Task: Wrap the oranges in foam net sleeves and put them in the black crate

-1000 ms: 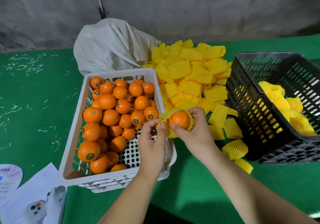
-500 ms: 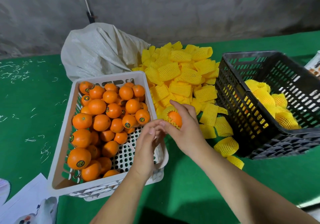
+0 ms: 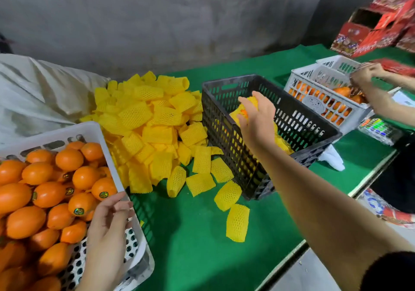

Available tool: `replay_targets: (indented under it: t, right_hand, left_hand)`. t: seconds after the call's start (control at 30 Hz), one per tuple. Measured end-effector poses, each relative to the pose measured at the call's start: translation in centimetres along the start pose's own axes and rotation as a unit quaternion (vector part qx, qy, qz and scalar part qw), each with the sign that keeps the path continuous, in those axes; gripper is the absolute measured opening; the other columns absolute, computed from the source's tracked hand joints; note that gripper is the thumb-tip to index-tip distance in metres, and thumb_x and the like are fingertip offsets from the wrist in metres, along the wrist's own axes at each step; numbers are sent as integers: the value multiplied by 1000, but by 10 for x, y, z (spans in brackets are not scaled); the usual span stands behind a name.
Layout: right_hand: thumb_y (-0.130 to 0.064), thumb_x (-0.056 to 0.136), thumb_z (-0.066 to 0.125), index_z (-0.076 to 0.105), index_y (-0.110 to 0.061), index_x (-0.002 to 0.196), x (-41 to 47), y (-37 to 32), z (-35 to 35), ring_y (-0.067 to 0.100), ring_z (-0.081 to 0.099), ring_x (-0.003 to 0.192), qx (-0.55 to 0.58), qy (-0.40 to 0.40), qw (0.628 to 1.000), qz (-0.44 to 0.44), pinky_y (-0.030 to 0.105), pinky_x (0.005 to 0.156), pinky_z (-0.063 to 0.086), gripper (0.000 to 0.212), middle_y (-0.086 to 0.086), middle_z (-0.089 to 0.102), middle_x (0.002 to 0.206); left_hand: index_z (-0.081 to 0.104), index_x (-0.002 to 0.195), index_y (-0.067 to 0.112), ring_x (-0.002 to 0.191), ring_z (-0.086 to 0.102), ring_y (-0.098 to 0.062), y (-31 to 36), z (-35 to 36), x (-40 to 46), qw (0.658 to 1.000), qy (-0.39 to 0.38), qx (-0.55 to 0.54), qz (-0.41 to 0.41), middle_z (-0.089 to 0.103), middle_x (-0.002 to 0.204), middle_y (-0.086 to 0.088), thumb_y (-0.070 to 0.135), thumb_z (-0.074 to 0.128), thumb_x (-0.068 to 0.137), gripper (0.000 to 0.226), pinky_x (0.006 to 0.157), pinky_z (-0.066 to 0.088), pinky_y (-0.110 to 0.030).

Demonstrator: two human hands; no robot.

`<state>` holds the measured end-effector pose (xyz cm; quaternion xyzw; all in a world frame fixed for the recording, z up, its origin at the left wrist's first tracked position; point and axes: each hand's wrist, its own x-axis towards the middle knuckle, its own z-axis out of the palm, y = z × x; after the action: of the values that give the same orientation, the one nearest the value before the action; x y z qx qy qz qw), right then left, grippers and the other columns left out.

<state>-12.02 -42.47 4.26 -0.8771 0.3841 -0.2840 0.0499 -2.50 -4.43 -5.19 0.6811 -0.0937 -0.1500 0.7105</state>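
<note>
My right hand (image 3: 256,122) is over the black crate (image 3: 298,120) and grips an orange wrapped in a yellow foam net sleeve (image 3: 246,108). More wrapped oranges (image 3: 283,145) lie in the crate, mostly hidden by my hand and arm. My left hand (image 3: 107,223) hangs with loosely curled fingers over the right rim of the white crate (image 3: 105,140) and holds nothing. That crate holds several bare oranges (image 3: 45,194). A heap of empty yellow sleeves (image 3: 148,122) lies between the two crates on the green table.
A white sack (image 3: 33,93) sits behind the white crate. Past the black crate stands a second white crate of oranges (image 3: 323,104), where another person's hands (image 3: 366,75) work. Red boxes (image 3: 377,30) are at the far right. The table edge (image 3: 370,178) runs along the right.
My right hand has carried the wrapped orange from beside the white crate to above the black crate. My left hand let go of the sleeve and stayed at the white crate. The view swung right.
</note>
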Motion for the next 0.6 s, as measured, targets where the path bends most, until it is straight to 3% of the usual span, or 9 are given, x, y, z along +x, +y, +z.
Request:
replay_targets:
  t: [0.07, 0.13, 0.2, 0.27, 0.33, 0.4, 0.5, 0.6]
  right_hand:
    - [-33, 106, 53, 20, -34, 162, 0, 35, 7, 41, 1, 157, -66, -81, 989, 101, 64, 125, 7, 66, 3, 7, 173]
    - [-56, 106, 38, -6, -41, 162, -10, 54, 18, 42, -17, 156, -92, -143, 970, 175, 68, 122, -4, 73, -3, -18, 172]
    - [-70, 102, 24, -14, -42, 160, -17, 58, 24, 42, -22, 154, -86, -148, 966, 194, 69, 121, -6, 75, -3, -27, 169]
    - [-72, 100, 19, -16, -44, 159, -21, 54, 25, 42, -23, 154, -106, -127, 976, 142, 69, 120, -8, 74, -4, -31, 168]
    - [-71, 100, 19, -17, -43, 159, -22, 50, 25, 43, -21, 154, -139, -114, 980, 88, 67, 119, -7, 75, -4, -31, 168]
    - [-68, 101, 20, -18, -40, 160, -21, 47, 26, 44, -17, 155, -157, -111, 979, 62, 68, 122, -1, 75, -2, -29, 169]
    - [-66, 102, 22, -18, -38, 160, -18, 45, 26, 44, -16, 156, -187, -119, 975, 9, 67, 123, 5, 76, 0, -31, 168]
    - [-62, 102, 36, -10, -31, 163, -20, 31, 35, 46, -12, 156, -221, -135, 964, -61, 64, 125, 7, 83, 6, -29, 168]
  left_hand:
    - [69, 109, 48, 97, 71, -6, 1, 3, 1, 1000, 3, 22, 3, 75, 107, 12, 29, 59, 108, 21, 86, 53, -37]
    - [70, 107, 47, 101, 68, -7, 0, 6, 1, 999, 4, 47, 6, 75, 108, 10, 31, 61, 106, 18, 85, 52, -38]
    - [71, 104, 47, 100, 66, -4, -1, 11, 1, 997, 6, 68, 20, 74, 112, 9, 31, 62, 105, 18, 84, 52, -30]
    - [70, 102, 51, 92, 65, -9, -2, 14, 1, 995, 15, 87, 45, 74, 108, 7, 31, 62, 105, 22, 75, 52, -12]
    - [69, 102, 51, 92, 66, -20, -4, 17, 0, 991, 25, 115, 60, 74, 106, 3, 30, 61, 105, 23, 73, 48, -5]
    - [68, 104, 49, 99, 67, -24, -3, 18, -2, 990, 27, 127, 58, 74, 108, 0, 25, 62, 105, 24, 79, 50, -9]
    - [62, 110, 60, 101, 66, -2, 12, 0, 5, 971, -9, 211, 111, 69, 113, 16, 40, 64, 99, 24, 75, 51, -9]
    - [56, 116, 64, 109, 58, 6, 26, -40, 36, 936, -47, 315, 150, 57, 120, 28, 58, 58, 96, 20, 78, 53, -30]
